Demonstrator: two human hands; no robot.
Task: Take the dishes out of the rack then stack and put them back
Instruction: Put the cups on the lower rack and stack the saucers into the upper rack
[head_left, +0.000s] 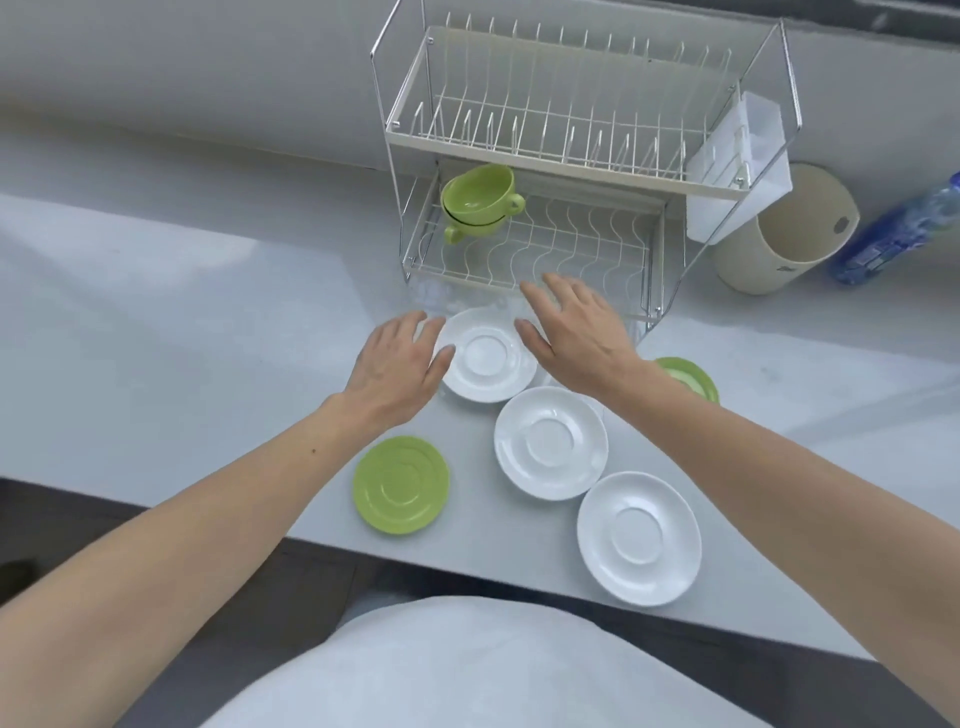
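Note:
A two-tier white wire dish rack (524, 140) stands at the back of the counter. Two stacked green cups (478, 202) sit at the left of its lower shelf; the upper shelf holds nothing. Three white saucers lie on the counter: one (485, 356) just in front of the rack, one (550, 442) nearer, one (639, 538) by the front edge. A green saucer (401, 484) lies at the left, another green saucer (688, 378) is half hidden behind my right wrist. My left hand (397, 364) and my right hand (576, 330) hover open on either side of the far white saucer.
A white cutlery holder (737, 166) hangs on the rack's right end. Beside it stand a beige cylindrical container (789, 234) and a blue plastic bottle (898, 234) lying against the wall. The counter's front edge (467, 564) runs close to the nearest saucers.

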